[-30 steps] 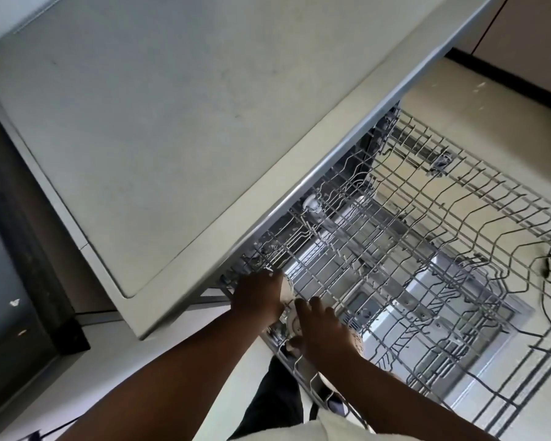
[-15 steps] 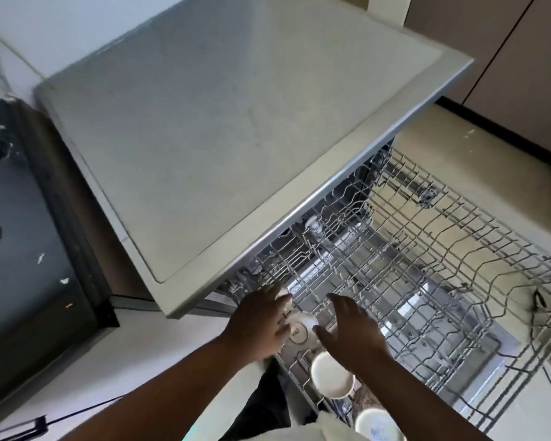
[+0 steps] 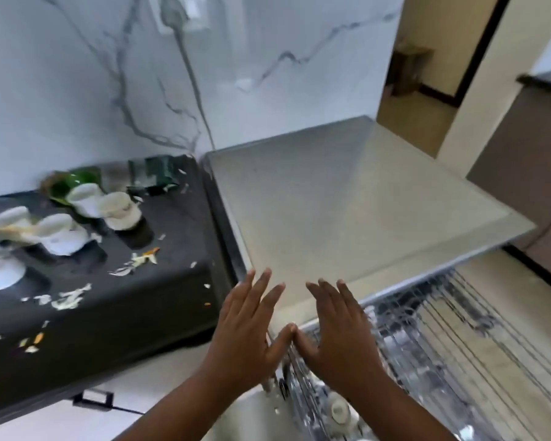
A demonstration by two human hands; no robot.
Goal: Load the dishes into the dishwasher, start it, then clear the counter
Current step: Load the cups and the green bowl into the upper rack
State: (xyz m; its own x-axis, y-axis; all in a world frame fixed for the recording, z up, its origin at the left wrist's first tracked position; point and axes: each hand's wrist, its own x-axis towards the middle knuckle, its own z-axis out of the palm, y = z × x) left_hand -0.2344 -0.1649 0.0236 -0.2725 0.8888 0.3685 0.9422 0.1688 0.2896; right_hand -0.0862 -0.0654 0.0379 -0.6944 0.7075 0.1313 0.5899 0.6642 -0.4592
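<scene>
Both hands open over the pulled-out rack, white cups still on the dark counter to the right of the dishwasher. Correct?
Not quite: the head view shows the white cups on the dark counter to the left of the dishwasher, not the right. The rest holds: left hand and right hand are open, above the rack.

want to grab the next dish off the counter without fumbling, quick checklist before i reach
1. Left hand free: ok, fingers straight, holding nothing.
2. Right hand free: ok, also flat and bare.
3. Dishes left to load: ok, white cups stand on the dark counter.
4. Rack pulled out with room: ok, mostly bare wire shows.
5. Counter clean: not ok, food scraps scattered.
6. Cups emptied: cannot tell, picture is blurred.
</scene>
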